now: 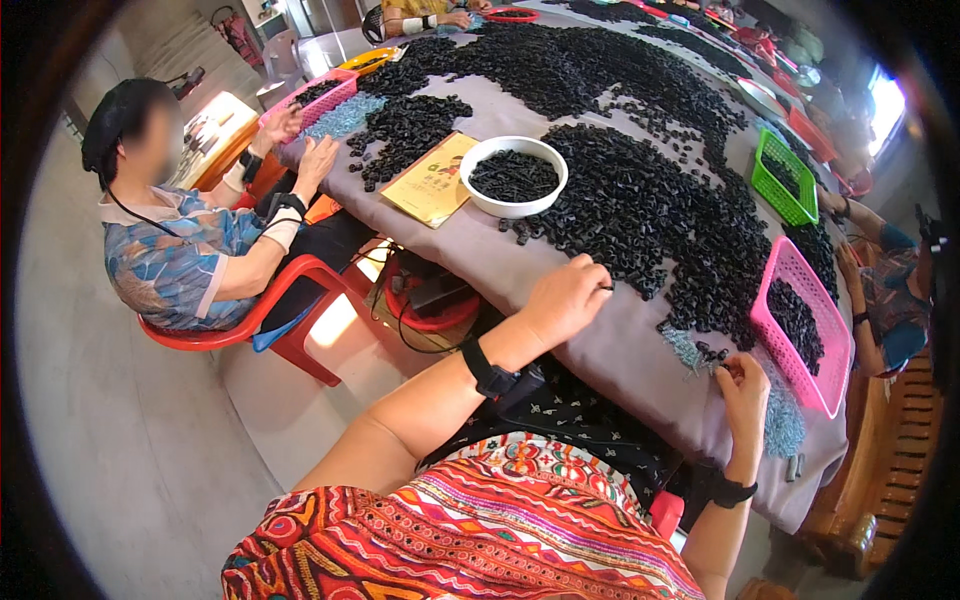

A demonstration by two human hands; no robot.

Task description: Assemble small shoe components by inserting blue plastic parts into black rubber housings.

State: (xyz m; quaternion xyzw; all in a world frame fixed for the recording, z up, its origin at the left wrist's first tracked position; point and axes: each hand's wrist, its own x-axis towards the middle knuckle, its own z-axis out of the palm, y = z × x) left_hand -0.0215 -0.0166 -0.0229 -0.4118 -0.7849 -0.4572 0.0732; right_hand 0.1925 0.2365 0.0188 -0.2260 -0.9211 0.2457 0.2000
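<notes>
Kinda hard to see, but the left hand [566, 302] has its fingers pinched on a small black piece [608, 287], mostly hidden, near the close edge of the desk [630, 340]. The right hand [746, 395] bunches its fingers by some dark bits [706, 350]; can't tell if they're gripping one. The person on the right [888, 295] is partly lost at the rim, and the far end's blurry. There's bare grey cloth between the hands, but a pink basket [782, 350] crowds the right one. Black heaps [625, 205] everywhere, wooden bench [900, 455] at right, grey floor [110, 400] at left.
</notes>
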